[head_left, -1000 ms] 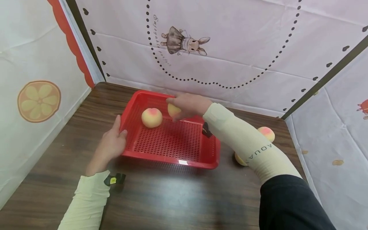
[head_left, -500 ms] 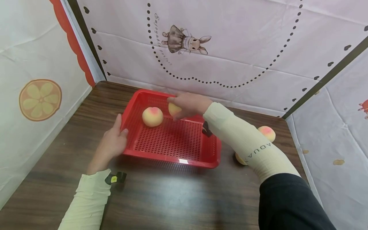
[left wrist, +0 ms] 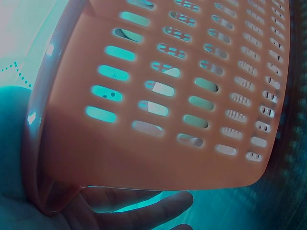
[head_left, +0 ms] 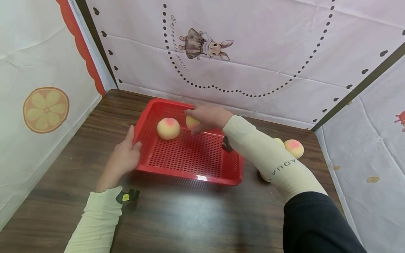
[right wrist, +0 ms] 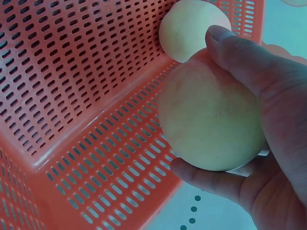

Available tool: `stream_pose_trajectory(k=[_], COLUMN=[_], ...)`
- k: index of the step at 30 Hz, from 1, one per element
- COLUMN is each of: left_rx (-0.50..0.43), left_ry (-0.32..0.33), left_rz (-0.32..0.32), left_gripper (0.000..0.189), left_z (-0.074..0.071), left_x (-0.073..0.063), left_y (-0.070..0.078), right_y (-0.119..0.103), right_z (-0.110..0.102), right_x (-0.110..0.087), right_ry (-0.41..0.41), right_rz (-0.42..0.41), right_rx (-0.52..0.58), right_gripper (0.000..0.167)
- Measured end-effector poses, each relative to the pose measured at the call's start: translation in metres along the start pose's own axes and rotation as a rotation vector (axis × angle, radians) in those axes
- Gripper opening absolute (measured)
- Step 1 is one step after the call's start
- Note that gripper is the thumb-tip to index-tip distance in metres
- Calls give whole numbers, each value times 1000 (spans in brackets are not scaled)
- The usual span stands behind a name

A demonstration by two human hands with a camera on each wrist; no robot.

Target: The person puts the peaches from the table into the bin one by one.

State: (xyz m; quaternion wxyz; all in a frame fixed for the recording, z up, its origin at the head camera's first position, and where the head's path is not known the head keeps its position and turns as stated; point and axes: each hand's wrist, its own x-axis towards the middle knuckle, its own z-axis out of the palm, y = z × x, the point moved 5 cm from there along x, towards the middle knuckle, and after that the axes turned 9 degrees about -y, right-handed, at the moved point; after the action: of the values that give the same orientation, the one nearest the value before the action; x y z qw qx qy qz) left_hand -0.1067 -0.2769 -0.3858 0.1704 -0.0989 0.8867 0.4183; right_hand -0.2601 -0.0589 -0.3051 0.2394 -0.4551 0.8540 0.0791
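A red plastic basket [head_left: 186, 175] with slotted walls and floor sits on the dark wooden table. My left hand [head_left: 124, 156] grips its left rim, and the left wrist view has the fingers [left wrist: 144, 211] beside the slotted wall [left wrist: 124, 160]. Inside the basket, near its back wall, my right hand [head_left: 210, 117] holds a yellow peach [head_left: 191, 123]. In the right wrist view, thumb and fingers are around that peach [right wrist: 211, 115], and the hand covers part of it. To its left, a second peach [head_left: 168, 128] with a pink top lies in the basket.
Right of the basket, a pink-topped peach [head_left: 294, 148] lies on the table [head_left: 196, 218]. Two more, a yellow peach [head_left: 278, 141] and a lower peach [head_left: 264, 177], are partly covered by the right sleeve [head_left: 275, 158]. Printed cloth walls [head_left: 259, 45] enclose the back and sides.
My right forearm has shifted slightly, so a bit of another peach shows behind the sleeve. Both hands keep their holds, and the basket stays in place.
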Motion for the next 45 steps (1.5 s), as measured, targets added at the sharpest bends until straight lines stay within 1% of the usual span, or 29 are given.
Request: stream_pose_trajectory(k=[4, 11, 14, 22, 28, 35, 40, 45], left_rx=[5, -13, -15, -5, -14, -4, -5, -10], left_ry=[4, 11, 14, 6, -5, 11, 9, 12], left_rz=[2, 19, 16, 11, -3, 16, 12, 10], left_gripper=[76, 76, 77, 76, 76, 77, 77, 77], left_z=[0, 2, 2, 2, 1, 2, 1, 2], left_x=[1, -4, -4, -1, 0, -1, 0, 0], left_y=[0, 1, 1, 0, -1, -3, -3, -2], right_y=[0, 0, 0, 1, 1, 0, 1, 2], right_z=[2, 8, 9, 14, 17, 18, 20, 23], right_x=[0, 3, 4, 6, 8, 9, 10, 10], right_ry=[-9, -20, -22, -54, -75, -83, -88, -102], right_rz=[8, 3, 5, 20, 29, 30, 21, 42], right_rx=[10, -3, 1, 32, 54, 71, 89, 116], right_gripper=[75, 77, 78, 81, 83, 82, 81, 83])
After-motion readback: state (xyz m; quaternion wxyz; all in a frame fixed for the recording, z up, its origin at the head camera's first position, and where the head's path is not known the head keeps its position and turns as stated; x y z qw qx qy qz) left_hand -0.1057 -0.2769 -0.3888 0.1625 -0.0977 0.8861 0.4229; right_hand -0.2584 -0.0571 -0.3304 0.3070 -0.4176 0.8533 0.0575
